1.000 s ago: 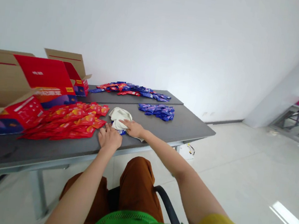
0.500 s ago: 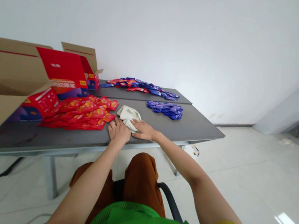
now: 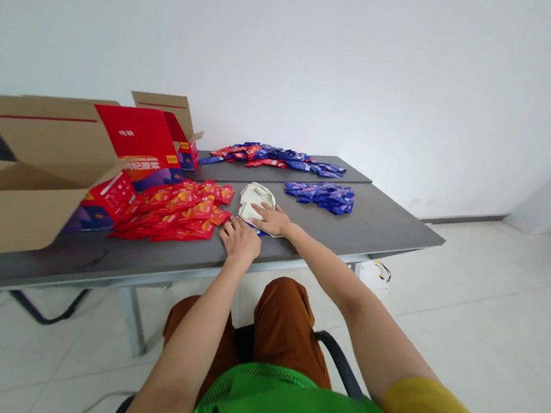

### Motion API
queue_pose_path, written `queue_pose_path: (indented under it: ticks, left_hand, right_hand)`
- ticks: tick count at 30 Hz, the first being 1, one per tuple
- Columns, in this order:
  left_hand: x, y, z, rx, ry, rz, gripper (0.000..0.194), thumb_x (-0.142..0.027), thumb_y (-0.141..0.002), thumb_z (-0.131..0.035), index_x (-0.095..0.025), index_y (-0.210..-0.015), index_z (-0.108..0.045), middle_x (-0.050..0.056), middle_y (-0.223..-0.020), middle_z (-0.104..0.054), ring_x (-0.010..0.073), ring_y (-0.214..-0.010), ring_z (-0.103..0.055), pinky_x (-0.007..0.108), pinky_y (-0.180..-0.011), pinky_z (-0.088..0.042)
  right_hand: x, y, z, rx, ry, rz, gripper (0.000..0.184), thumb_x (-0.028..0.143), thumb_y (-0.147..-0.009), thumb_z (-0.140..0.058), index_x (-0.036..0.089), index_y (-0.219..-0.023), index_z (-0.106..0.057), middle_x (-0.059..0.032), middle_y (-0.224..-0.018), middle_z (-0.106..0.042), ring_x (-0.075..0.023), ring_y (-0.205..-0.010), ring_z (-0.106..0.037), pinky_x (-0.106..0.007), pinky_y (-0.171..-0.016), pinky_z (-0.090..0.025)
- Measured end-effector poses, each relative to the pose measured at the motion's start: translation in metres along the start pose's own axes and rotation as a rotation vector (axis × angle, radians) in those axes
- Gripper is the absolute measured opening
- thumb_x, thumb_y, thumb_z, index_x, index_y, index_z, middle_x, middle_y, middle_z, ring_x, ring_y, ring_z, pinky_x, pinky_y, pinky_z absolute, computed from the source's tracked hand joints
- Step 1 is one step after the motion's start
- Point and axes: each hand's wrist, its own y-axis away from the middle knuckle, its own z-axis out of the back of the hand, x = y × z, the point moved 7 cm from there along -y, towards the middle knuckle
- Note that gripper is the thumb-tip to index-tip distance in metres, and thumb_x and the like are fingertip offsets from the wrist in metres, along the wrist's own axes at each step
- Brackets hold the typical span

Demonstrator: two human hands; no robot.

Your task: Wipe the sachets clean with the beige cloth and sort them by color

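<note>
Your two hands are together at the near edge of the dark worktop, on one pale, crumpled cloth. The cloth lies near the middle of that edge, between the red packets on the left and the blue ones on the right. Your right hand rests on its right side, palm down, the grip open with the fingers spread flat. Your left hand is at the cloth's near left corner, knuckles up and fingers slightly bent; you cannot tell from this view whether that grip has hold of anything. One small blue item shows from under the cloth's near edge, between your hands, mostly hidden.

You have three piles of packets about you: one red pile just left of your left hand, one blue pile to the right and farther back, and one mixed red-and-blue pile along the far side. The packets overlap too much for you to count singly.

Two open cardboard boxes show on the left, both with raised flaps: one large near box, beside the red pile, and one far box behind it, near the wall.
</note>
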Motion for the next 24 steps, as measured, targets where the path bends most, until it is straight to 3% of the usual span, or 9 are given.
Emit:
queue_pose_path:
  ticks: [5,8,13,18,24]
  left_hand:
    - [0.002,0.000,-0.001,0.024,0.012,0.018,0.066,-0.034,-0.088,-0.036,0.004,-0.142,-0.041,0.025,-0.148,-0.040,0.0355,-0.124,-0.039,0.045,-0.100,-0.033]
    - [0.001,-0.001,-0.003,0.051,-0.005,0.019,0.072,-0.036,-0.084,-0.042,0.006,-0.143,-0.037,0.026,-0.148,-0.039,0.0363,-0.124,-0.039,0.046,-0.100,-0.034]
    - [0.001,0.000,0.000,0.001,0.025,0.020,0.061,-0.028,-0.089,-0.029,0.004,-0.141,-0.042,0.026,-0.145,-0.042,0.0359,-0.122,-0.040,0.048,-0.098,-0.033]
    - [0.000,0.000,0.001,-0.017,-0.004,0.003,0.060,-0.022,-0.087,-0.031,0.005,-0.139,-0.043,0.026,-0.144,-0.043,0.0361,-0.120,-0.041,0.048,-0.096,-0.035]
    - [0.000,0.001,-0.001,0.003,-0.009,-0.023,0.060,-0.027,-0.089,-0.030,0.004,-0.137,-0.047,0.026,-0.144,-0.042,0.0373,-0.121,-0.040,0.049,-0.097,-0.035]
  right_hand:
    - [0.014,0.053,0.003,0.023,-0.037,0.147,0.069,0.065,-0.094,-0.031,0.026,-0.151,-0.033,-0.0031,-0.157,-0.029,-0.0268,-0.146,-0.020,-0.054,-0.117,-0.015]
    - [0.015,0.068,0.003,0.003,-0.034,0.149,0.069,0.067,-0.093,-0.031,0.027,-0.148,-0.037,-0.0029,-0.156,-0.031,-0.0269,-0.146,-0.021,-0.055,-0.116,-0.017]
    - [0.006,0.040,-0.001,-0.036,-0.019,0.055,0.068,0.066,-0.094,-0.026,0.028,-0.149,-0.035,-0.0027,-0.155,-0.033,-0.0268,-0.145,-0.023,-0.057,-0.116,-0.017]
    - [-0.002,0.007,-0.002,-0.041,-0.034,0.006,0.069,0.067,-0.094,-0.023,0.027,-0.151,-0.033,-0.0017,-0.156,-0.030,-0.0288,-0.146,-0.020,-0.060,-0.115,-0.012]
    - [0.003,0.030,-0.002,-0.010,-0.068,0.200,0.070,0.065,-0.094,-0.029,0.027,-0.153,-0.026,-0.0020,-0.157,-0.028,-0.0259,-0.146,-0.019,-0.053,-0.118,-0.011]
